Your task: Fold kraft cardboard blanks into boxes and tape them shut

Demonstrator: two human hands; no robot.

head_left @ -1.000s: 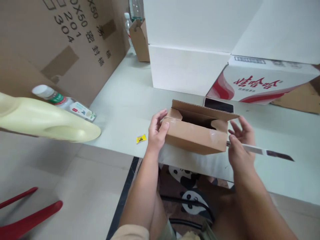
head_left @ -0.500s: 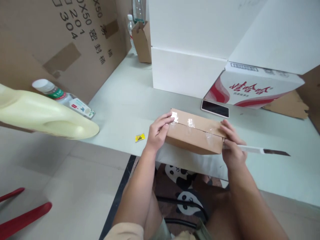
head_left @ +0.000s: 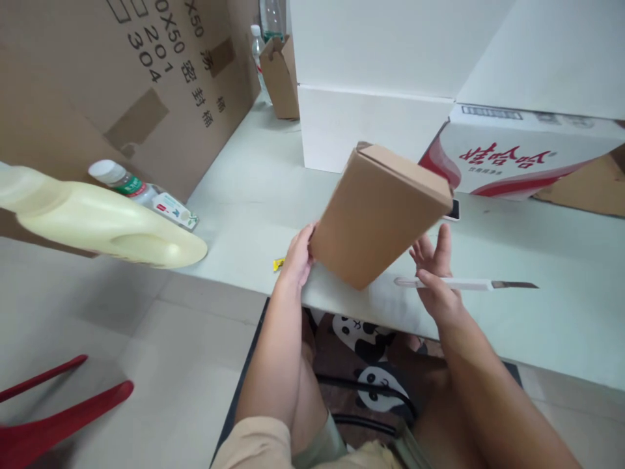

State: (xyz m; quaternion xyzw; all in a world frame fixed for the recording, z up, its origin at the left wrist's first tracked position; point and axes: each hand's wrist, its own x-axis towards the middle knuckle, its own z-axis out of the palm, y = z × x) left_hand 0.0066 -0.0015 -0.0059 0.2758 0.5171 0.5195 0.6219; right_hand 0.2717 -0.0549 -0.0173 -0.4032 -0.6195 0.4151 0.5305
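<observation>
A brown cardboard box is tilted up above the front of the table, one broad plain side facing me. My left hand grips its lower left end, with some fingers hidden behind it. Just right of the box, my right hand has its fingers spread upward, apart from the cardboard as far as I can see. Between thumb and palm it keeps a knife with a white handle, the blade pointing right. A small yellow wrapped candy lies beside my left hand, partly covered by it.
A phone lies behind the box, mostly hidden. White cartons and a red-and-white carton line the back of the table. At left are a pale yellow mannequin-like form, a white-capped bottle and a large cardboard carton.
The box has been lifted and turned, so its taped seam no longer shows. My right hand has come off the box's right end, still with the knife.
</observation>
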